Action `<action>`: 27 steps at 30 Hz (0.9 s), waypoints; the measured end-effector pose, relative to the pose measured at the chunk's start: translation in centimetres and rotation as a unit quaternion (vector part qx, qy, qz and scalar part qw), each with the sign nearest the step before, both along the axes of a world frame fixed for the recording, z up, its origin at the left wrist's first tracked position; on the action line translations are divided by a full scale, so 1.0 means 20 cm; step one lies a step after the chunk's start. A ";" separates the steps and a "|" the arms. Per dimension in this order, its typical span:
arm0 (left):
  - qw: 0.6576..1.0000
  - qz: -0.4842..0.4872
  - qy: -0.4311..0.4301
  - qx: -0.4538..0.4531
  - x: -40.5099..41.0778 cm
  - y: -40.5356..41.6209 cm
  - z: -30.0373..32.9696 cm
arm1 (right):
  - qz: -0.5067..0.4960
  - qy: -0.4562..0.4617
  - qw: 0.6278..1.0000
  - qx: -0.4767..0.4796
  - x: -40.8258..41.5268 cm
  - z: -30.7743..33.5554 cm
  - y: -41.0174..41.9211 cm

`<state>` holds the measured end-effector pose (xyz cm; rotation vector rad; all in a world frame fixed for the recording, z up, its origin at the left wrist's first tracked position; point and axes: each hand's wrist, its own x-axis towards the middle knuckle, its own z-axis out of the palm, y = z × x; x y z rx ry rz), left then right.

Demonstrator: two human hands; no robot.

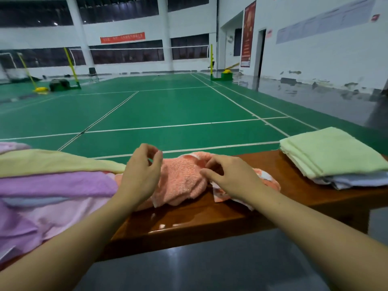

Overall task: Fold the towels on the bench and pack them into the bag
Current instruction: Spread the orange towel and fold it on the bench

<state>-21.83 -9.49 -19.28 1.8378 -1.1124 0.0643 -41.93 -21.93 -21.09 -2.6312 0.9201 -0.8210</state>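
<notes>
A crumpled orange-and-white towel (182,181) lies in the middle of the brown wooden bench (210,217). My left hand (140,173) hovers over its left part, fingers loosely curled and holding nothing. My right hand (231,177) rests on the towel's right part, with thumb and curled fingers pinching a fold of it. On the left is a loose pile of a yellow towel (52,162), a purple towel (52,183) and a pink towel (63,215). At the right end, a folded light green towel (336,152) lies on a folded pale blue one (357,180). No bag is in view.
Beyond the bench stretches a green badminton court (168,108) with nets and posts far back. A white wall (315,59) runs along the right. Grey floor (210,265) lies in front of the bench's near edge.
</notes>
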 end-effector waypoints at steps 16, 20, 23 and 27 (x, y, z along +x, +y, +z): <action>0.968 -0.095 -0.049 0.227 0.15 0.00 -0.14 | -0.075 0.046 0.977 0.194 -0.36 0.10 -0.24; 0.959 -0.157 -0.062 0.226 0.16 0.03 -0.13 | -0.038 0.025 0.961 0.272 -0.45 0.18 -0.27; 0.946 -0.166 -0.094 0.264 0.19 0.02 -0.14 | -0.027 0.041 0.946 0.321 -0.49 0.21 -0.28; 0.968 -0.170 -0.061 0.177 0.18 0.02 -0.09 | -0.040 0.051 0.944 0.324 -0.54 0.27 -0.30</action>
